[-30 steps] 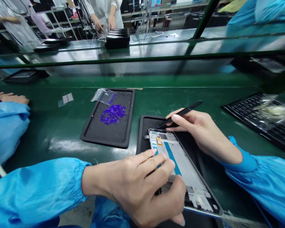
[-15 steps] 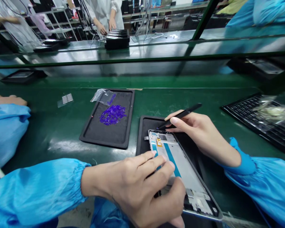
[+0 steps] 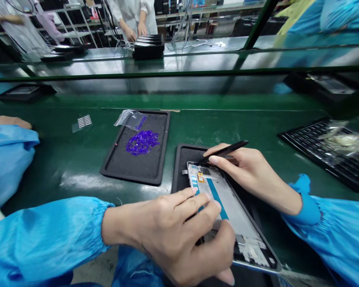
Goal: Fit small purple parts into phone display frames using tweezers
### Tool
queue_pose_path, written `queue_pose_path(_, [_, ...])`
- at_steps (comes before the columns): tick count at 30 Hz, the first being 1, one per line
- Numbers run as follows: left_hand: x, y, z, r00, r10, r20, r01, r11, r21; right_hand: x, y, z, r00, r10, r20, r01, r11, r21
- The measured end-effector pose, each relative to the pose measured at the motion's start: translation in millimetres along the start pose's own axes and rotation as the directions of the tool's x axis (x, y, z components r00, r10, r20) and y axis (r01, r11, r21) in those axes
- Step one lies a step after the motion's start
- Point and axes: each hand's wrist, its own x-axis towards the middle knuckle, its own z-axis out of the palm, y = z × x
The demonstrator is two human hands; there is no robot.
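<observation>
A phone frame (image 3: pixel 227 207) with a blue strip lies tilted on a black tray (image 3: pixel 184 157) in front of me. My left hand (image 3: pixel 179 235) grips the frame's near left side, fingers curled over it. My right hand (image 3: pixel 245 169) pinches black tweezers (image 3: pixel 224 151), their tip touching the frame's top edge near a small orange part (image 3: pixel 200 177). Both arms wear blue sleeves.
A second black tray (image 3: pixel 137 167) holds a heap of small purple pieces (image 3: pixel 142 142) and a clear bag (image 3: pixel 130 118). A dark grid tray (image 3: pixel 326 153) sits right. A neighbour's blue sleeve (image 3: pixel 6 159) is left. A person in white (image 3: pixel 134 18) works beyond the green conveyor (image 3: pixel 77 159).
My right hand has lowered slightly, bringing the tweezers' tip down onto the frame's top edge. The left hand holds still.
</observation>
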Motion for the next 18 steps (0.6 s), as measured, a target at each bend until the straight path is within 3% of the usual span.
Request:
queue_pose_path(11, [0.6, -0.8, 2.6, 0.999, 0.026, -0.029, -0.025, 0.999, 0.025, -2.3, -5.2, 0.5, 0.996, -0.092, 0.009, 0.093, 0.993, -0.066])
queue_pose_path(14, [0.0, -0.9, 2.8, 0.999, 0.037, -0.028, -0.037, 0.999, 0.026, -2.2, -5.3, -1.9, 0.999, -0.036, 0.007, 0.036, 0.999, -0.031])
queue_pose_path(18, [-2.0, -0.3, 5.0, 0.998, 0.047, -0.038, -0.045, 0.998, 0.041, 0.8, -3.5, -5.7, 0.994, 0.098, 0.04, -0.103, 0.985, 0.139])
